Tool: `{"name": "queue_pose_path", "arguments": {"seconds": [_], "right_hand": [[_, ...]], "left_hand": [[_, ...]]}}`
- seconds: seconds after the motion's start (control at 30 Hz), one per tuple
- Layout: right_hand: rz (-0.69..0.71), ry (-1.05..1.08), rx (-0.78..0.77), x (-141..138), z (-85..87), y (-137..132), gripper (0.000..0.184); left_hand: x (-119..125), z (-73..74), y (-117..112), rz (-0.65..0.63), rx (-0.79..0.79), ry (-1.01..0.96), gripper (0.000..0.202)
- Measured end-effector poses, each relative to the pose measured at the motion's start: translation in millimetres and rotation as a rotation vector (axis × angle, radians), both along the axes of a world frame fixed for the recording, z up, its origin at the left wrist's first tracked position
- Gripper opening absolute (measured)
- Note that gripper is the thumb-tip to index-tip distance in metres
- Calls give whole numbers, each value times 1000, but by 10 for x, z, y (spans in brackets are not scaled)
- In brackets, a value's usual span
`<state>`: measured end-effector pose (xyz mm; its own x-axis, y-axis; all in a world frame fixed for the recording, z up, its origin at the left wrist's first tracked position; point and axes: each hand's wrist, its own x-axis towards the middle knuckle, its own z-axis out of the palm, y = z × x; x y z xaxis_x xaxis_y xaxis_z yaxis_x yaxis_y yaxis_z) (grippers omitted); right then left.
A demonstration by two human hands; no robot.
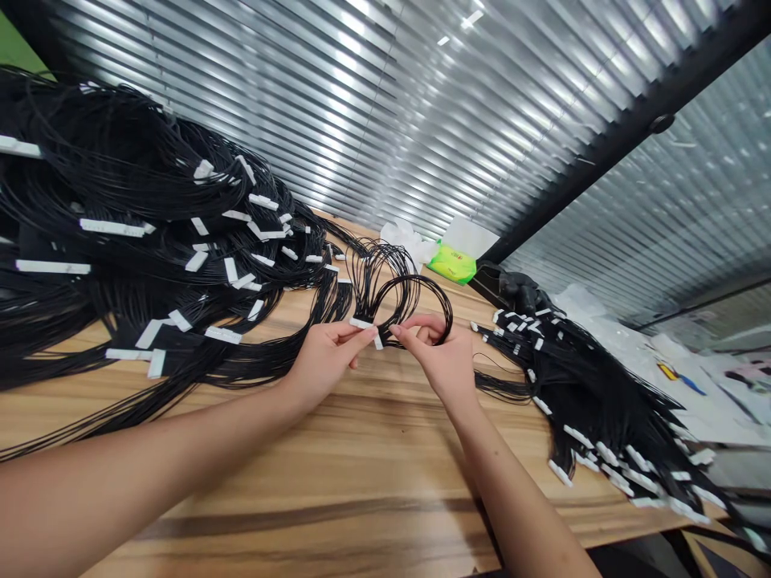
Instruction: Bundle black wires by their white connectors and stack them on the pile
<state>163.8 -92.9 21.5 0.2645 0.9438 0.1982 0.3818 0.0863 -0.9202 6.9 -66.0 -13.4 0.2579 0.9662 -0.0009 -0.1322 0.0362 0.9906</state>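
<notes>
In the middle of the view, my left hand pinches a white connector at the end of a black wire harness. A second small white connector hangs just below its fingertips. Close by on the right, my right hand has its fingers closed on the harness's looped wires, which arch up and over between the hands. What lies under the right fingertips is partly hidden. Both hands are raised a little above the wooden table.
A large heap of black wire harnesses with white connectors covers the left side. Another harness pile lies at the right edge. Behind the hands sit a green tissue pack and crumpled white plastic. A corrugated metal wall rises behind.
</notes>
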Motion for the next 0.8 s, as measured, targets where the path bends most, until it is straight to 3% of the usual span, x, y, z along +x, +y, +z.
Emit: {"name": "queue_pose_path", "arguments": {"seconds": [0.57, 0.8], "right_hand": [[53, 74, -120, 24, 28, 27, 26], [48, 294, -18, 78, -29, 70, 14]], "left_hand": [[13, 4, -9, 2, 35, 43, 31], [8, -16, -10, -32, 49, 44, 32]]}}
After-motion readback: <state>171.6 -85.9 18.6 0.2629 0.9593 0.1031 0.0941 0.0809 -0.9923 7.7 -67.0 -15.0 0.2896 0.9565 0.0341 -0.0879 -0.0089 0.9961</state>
